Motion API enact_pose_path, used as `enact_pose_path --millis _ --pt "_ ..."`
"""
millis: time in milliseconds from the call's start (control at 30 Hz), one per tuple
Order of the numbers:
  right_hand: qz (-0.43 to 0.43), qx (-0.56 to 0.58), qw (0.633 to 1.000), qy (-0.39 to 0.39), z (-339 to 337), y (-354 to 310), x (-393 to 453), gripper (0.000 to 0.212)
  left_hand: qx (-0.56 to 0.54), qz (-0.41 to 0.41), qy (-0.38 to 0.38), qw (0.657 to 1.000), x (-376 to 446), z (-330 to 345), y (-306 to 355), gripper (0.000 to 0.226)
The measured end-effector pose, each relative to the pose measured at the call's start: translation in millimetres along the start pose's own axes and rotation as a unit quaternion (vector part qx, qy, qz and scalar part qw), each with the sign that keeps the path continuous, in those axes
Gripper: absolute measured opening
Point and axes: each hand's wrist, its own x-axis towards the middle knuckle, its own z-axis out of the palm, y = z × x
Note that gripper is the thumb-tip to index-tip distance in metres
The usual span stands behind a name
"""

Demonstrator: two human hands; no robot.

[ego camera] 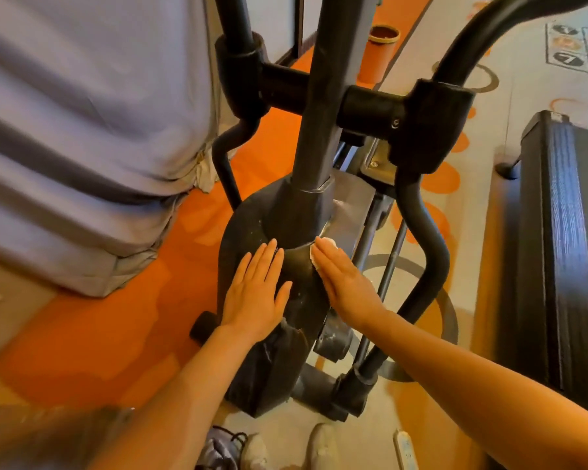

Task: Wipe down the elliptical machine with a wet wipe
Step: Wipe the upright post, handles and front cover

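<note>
While left hand [254, 293] rests flat, right hand [345, 283] straight fingers [326, 254] press wet wipe [314, 257] (mostly hidden) on elliptical housing [299, 266].

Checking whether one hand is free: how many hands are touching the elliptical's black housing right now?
2. The left hand rests flat on the left side of the housing; the right hand presses the white wet wipe against its right side.

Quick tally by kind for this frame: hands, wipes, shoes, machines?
Bare hands: 2, left hand and right hand, both flat on the housing
White wet wipe: 1
Light-coloured shoes: 2
Black elliptical machine: 1
Black treadmill: 1
Total: 7
</note>
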Motion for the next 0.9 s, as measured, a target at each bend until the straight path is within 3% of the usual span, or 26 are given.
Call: enact_pose_path --millis 200,367,567,767,900 --pt "0.127 -0.140 0.981 0.055 27 -23 23 0.062 -0.003 0.019 0.035 0.999 7 16 -9 0.062" --pt "0.215 -0.035 0.973 0.072 27 -27 47 0.059 -0.011 0.047 0.029 0.998 7 23 -19 0.063" --pt "0.217 0.103 0.961 0.140 21 -28 41 0.045 -0.018 0.068 0.017 0.997 4 22 -26 0.063" --pt "0.211 0.004 0.950 0.232 28 -37 32 0.032 -0.026 0.065 0.022 0.997 4 22 -33 0.062" --pt "0.191 -0.023 0.964 0.181 33 -46 29 0.042 -0.021 0.106 0.043 0.993 13 23 -24 0.062"
